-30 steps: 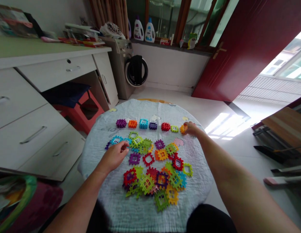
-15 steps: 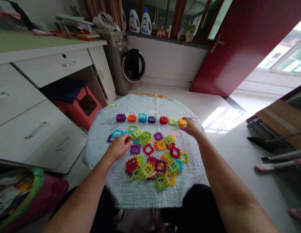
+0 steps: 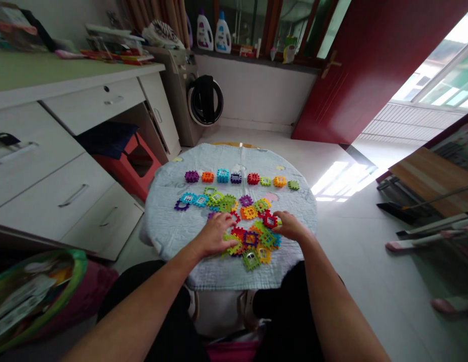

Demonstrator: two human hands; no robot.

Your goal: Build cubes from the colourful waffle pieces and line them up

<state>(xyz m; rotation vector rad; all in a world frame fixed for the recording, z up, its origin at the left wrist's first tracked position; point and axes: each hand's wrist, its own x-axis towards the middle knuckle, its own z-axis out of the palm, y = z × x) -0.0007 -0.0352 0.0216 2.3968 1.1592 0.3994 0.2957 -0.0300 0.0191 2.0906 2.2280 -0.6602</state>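
Colourful plastic building blocks with notched edges lie in a loose pile on a cloth-covered round table (image 3: 169,231). My left hand (image 3: 217,235) reaches over the pile's left side, fingers spread, covering some pieces beside a yellow-green block (image 3: 234,244). At the pile's right edge, my right hand (image 3: 291,226) has its thumb and fingers apart beside a red block with a white window (image 3: 270,219). Behind the pile runs a row of stacked blocks, from a purple stack (image 3: 191,176) to a yellow-orange stack (image 3: 279,181) and a green block (image 3: 293,185) at the right end.
A red stool (image 3: 133,168) and white drawers (image 3: 68,193) stand to the left, above a bin (image 3: 83,281). A washing machine (image 3: 181,93) with its door ajar is behind. At the right are a red door (image 3: 343,75) and a wooden-topped desk (image 3: 418,173).
My right hand has left the yellow-orange stack and come back to the pile's right edge. My left hand has moved right and nearer. A green block now shows at the row's right end.
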